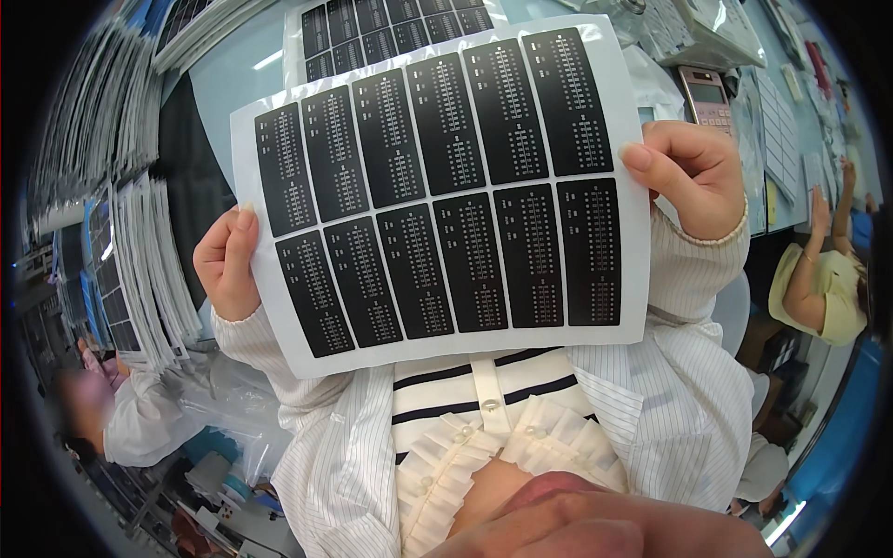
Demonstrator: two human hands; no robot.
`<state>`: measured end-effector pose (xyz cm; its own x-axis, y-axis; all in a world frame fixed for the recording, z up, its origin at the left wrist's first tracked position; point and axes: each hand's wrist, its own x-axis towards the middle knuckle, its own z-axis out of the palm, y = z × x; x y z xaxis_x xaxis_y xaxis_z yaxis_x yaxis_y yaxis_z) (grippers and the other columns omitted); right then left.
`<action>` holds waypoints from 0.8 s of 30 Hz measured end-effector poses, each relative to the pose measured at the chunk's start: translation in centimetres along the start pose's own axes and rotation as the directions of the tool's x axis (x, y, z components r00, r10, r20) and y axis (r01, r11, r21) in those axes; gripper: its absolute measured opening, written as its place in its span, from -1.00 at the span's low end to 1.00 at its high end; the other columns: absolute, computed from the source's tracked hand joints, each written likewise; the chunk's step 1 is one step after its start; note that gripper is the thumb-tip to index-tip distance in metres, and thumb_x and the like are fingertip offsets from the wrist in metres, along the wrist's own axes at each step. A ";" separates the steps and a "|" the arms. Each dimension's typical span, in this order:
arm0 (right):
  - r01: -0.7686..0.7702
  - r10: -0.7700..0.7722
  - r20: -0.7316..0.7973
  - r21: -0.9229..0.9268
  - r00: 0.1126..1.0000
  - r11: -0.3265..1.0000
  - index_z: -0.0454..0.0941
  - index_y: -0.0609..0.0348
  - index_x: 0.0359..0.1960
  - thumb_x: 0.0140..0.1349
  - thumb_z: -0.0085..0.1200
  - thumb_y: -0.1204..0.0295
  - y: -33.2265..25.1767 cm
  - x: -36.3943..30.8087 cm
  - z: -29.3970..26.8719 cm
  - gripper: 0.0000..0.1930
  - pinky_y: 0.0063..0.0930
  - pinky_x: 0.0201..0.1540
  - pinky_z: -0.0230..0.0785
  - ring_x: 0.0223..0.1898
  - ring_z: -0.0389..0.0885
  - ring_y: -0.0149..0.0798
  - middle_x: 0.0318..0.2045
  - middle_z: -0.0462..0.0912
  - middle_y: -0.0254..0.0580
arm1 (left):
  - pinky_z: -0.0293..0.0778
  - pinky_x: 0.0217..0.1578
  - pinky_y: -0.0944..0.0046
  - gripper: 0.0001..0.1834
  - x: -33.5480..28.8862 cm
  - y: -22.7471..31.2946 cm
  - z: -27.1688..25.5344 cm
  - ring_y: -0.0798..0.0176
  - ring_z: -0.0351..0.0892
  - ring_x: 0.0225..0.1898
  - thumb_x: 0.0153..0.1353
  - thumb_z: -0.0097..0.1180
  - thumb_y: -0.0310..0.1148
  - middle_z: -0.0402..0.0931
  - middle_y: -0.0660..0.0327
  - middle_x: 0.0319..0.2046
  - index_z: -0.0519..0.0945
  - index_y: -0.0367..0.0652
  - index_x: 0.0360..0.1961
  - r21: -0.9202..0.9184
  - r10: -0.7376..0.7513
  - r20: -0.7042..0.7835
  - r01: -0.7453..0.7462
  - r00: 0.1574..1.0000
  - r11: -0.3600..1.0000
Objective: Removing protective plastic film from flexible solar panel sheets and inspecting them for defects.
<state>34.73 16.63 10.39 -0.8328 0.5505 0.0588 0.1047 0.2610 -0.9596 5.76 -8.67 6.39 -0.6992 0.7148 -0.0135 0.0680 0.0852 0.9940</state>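
A white sheet (638, 270) bearing two rows of black rectangular panels with fine white marks is held up in front of my chest. Its left edge is pinched by my left hand (230, 263), thumb on the face turned toward me. On the opposite edge, my right hand (693, 177) grips the sheet the same way, thumb in front and fingers curled behind. The sheet is slightly tilted and bows a little. Behind its upper edge, a similar printed sheet (395, 33) lies on the table, partly covered from sight.
Tall stacks of sheets (102, 102) stand at the left, with more stacked sheets (153, 270) nearer. A pink calculator (709, 98) lies at the far right of the pale table (228, 84), beside plastic-wrapped packs (712, 33). Other people sit at both sides, one in a yellow top (819, 293).
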 end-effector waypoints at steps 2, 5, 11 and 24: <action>-0.023 0.022 0.009 0.027 1.000 0.999 0.51 0.27 -0.62 0.15 0.07 0.35 0.1 -0.1 -0.2 -0.73 -0.74 -0.67 0.22 -0.71 0.45 -0.54 -0.69 0.53 -0.28 | 0.06 -0.59 0.55 -0.71 -0.1 -0.1 -0.1 0.61 0.17 -0.63 0.22 -0.05 -0.40 0.41 0.38 -0.62 0.45 -0.30 -0.63 0.005 -0.002 0.027 0.002 1.000 1.000; 0.019 -0.020 0.020 0.059 1.000 0.998 0.50 0.28 -0.63 0.16 0.07 0.36 0.4 -0.1 -0.4 -0.73 -0.74 -0.66 0.22 -0.71 0.45 -0.53 -0.69 0.54 -0.26 | 0.06 -0.59 0.55 -0.70 -0.3 -0.2 0.1 0.61 0.16 -0.63 0.21 -0.04 -0.39 0.40 0.38 -0.63 0.44 -0.30 -0.64 0.001 -0.014 0.052 0.014 0.999 1.000; -0.014 0.011 0.028 0.095 1.000 0.995 0.50 0.27 -0.63 0.16 0.06 0.36 0.7 -0.2 -0.3 -0.73 -0.72 -0.67 0.22 -0.72 0.44 -0.53 -0.70 0.53 -0.26 | 0.05 -0.60 0.54 -0.70 -0.4 -0.5 0.0 0.61 0.15 -0.64 0.20 -0.02 -0.38 0.40 0.36 -0.65 0.43 -0.29 -0.65 -0.003 -0.043 0.064 0.043 0.997 0.999; -0.005 0.004 0.044 0.024 0.999 1.000 0.48 0.26 -0.63 0.13 0.09 0.40 1.1 -0.6 -0.7 -0.76 -0.72 -0.65 0.22 -0.70 0.45 -0.52 -0.69 0.53 -0.26 | -0.02 -0.62 0.51 -0.67 0.1 -1.6 0.3 0.59 0.10 -0.67 0.17 0.00 -0.41 0.35 0.37 -0.68 0.35 -0.25 -0.72 -0.002 -0.073 0.121 0.074 0.990 0.997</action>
<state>35.75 17.19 9.50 -0.8557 0.5157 0.0432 0.0954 0.2391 -0.9663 5.85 -8.53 4.77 -0.6112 0.7852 -0.0992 0.0147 0.1366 0.9905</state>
